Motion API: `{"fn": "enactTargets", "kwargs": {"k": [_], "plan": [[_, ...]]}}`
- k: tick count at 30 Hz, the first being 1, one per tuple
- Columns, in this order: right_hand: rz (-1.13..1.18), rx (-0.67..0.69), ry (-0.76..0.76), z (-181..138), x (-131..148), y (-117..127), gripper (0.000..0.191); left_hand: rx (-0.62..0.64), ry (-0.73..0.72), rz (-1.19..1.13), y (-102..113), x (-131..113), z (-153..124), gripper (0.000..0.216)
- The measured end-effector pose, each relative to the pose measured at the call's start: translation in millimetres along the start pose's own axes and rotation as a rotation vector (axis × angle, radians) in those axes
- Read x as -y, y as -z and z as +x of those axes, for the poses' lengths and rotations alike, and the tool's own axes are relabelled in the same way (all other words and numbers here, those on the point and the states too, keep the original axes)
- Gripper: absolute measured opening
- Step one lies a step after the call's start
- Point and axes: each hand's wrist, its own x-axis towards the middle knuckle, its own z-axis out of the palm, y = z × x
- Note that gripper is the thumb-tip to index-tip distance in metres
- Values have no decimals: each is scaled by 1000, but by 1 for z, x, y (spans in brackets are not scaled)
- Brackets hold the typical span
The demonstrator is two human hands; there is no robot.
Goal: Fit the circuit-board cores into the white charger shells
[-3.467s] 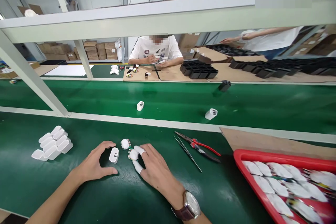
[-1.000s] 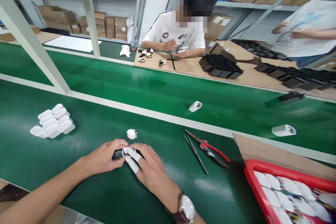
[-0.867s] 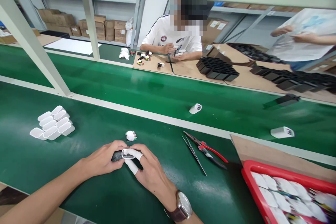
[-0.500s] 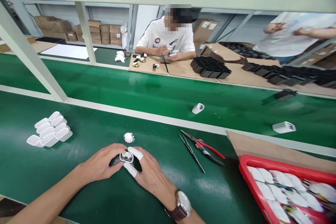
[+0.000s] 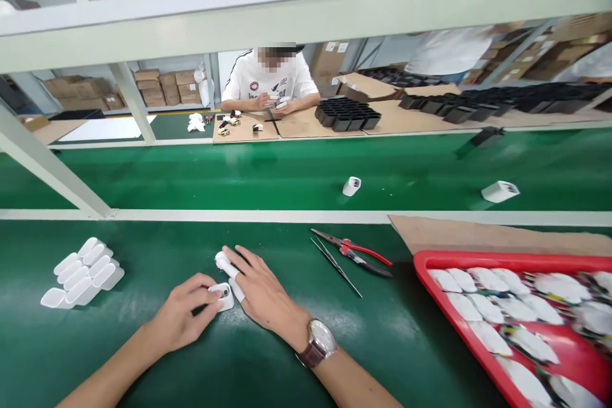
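My left hand pinches a small white oval housing between thumb and fingers, low over the green bench. A dark opening shows in its end. My right hand, with white finger cots on thumb and index finger, lies just right of the housing, its fingers stretched out. Its index finger reaches a small white-domed part on the bench and partly covers it; I cannot tell whether it grips it. Tweezers and red-and-black long-nose pliers lie to the right.
Several white oval sleeves are grouped at left. A red tray of white parts with wires stands at right by brown cardboard. Beyond the white rail, two white housings lie on a green strip. A co-worker sits opposite.
My right hand has let go of the housing and moved up to the white-domed part. My left hand keeps the housing, now turned differently. The view has tilted upward.
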Motion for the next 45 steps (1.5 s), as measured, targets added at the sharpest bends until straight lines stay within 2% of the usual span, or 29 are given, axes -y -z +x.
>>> {"fn": "enactTargets", "kwargs": {"k": [3,6,8,11,13,15,17,20,24,26,28,29,31,34,37,41,45], "plan": [[-30,40,-18,0,-1,2,45,-192,202,-140,18,15,14,10],[-39,-6,-88,-2,-2,3,36,-295,289,66,51,42,50,17],[-54,-30,-119,-3,-3,1,49,-274,342,325,73,63,84,19],[-69,-16,-55,-2,-5,-5,69,-259,432,471,98,96,132,14],[-67,-12,24,-2,-9,-9,67,-241,490,521,109,114,153,20],[-45,-63,78,-5,-16,-14,61,-192,523,541,114,125,159,28],[-14,-147,109,-10,-23,-18,52,-125,523,543,118,127,151,33],[14,-253,109,-16,-31,-23,41,-32,504,539,139,112,112,52],[40,-259,49,-10,-27,-25,57,79,575,558,204,72,23,85],[55,-220,46,-1,-21,-25,67,157,695,587,238,58,-27,112],[67,-196,59,7,-16,-26,68,371,1020,678,261,54,-71,150],[74,-196,68,11,-14,-27,66,421,1131,724,267,54,-89,158],[98,-213,82,14,-13,-29,61,416,1163,741,269,57,-114,158],[134,-256,89,11,-14,-29,57,305,1001,611,259,61,-122,139],[123,-261,78,2,-17,-26,56,274,849,494,247,62,-110,131],[70,-241,48,-10,-28,-16,56,279,767,402,229,69,-92,136],[19,-216,42,-18,-44,-5,60,254,702,371,210,68,-80,127]]}}
